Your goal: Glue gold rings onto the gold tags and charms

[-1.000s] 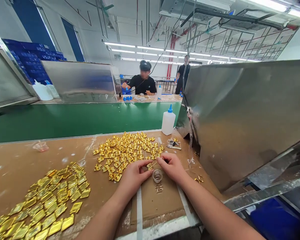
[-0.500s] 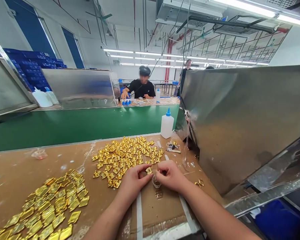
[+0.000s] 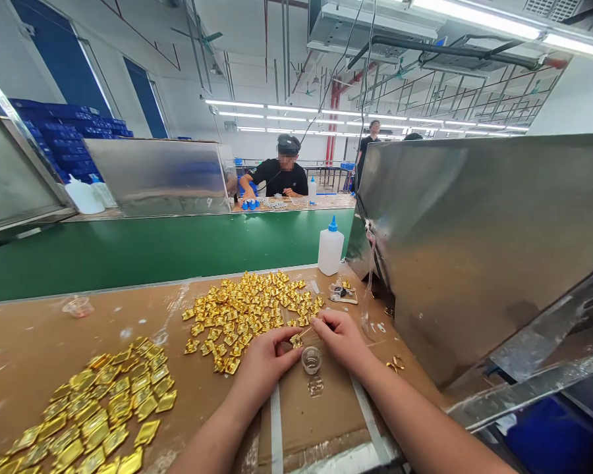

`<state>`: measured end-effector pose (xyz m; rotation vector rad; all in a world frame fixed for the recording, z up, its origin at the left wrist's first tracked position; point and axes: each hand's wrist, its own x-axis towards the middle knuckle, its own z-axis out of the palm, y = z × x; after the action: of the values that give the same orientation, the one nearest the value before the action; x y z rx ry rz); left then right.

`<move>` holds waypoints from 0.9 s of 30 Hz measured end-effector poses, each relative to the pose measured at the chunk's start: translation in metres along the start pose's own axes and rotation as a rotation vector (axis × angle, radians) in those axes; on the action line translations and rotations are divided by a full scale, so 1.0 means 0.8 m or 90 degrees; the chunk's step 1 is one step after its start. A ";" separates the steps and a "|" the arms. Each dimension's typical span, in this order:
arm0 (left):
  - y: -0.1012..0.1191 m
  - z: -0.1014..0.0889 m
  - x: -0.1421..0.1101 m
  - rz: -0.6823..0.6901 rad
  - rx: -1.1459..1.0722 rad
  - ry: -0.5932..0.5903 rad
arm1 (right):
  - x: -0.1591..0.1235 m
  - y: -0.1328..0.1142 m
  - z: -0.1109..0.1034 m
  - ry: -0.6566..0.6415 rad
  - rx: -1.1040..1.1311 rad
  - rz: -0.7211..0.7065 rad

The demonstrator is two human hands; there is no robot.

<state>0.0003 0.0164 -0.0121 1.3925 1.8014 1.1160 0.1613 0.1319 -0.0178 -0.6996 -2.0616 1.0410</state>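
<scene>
Between the thumb and fingers of my left hand is a small gold piece. My right hand pinches a thin stick, which slants down to the left with its tip at the gold piece. Just below and between the hands stands a small clear cup, its contents hard to make out. A clear wet-looking patch lies in front of the cup. Behind my left hand spreads a heap of similar gold pieces.
Flat gold pieces cover the table's left front. A white bottle with a blue cap stands at the back, near a metal panel. Gold rings lie right of my hand. Beyond the green surface, a person sits working.
My right hand has lifted from the clear cup, uncovering it, and moved up and back. The stick now shows, its tip at the gold piece. My left hand has hardly moved.
</scene>
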 end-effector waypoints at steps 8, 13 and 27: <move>-0.003 0.000 0.000 0.000 -0.013 -0.006 | -0.001 0.004 0.003 -0.014 -0.015 -0.008; -0.004 0.000 0.002 -0.002 -0.021 -0.001 | -0.001 0.001 -0.003 -0.022 -0.027 -0.024; -0.008 -0.006 0.004 0.025 -0.033 0.005 | -0.027 -0.032 -0.021 -0.059 -0.299 -0.053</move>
<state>-0.0077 0.0178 -0.0151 1.4011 1.7445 1.1821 0.1841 0.1106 0.0029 -0.7971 -2.4233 0.5502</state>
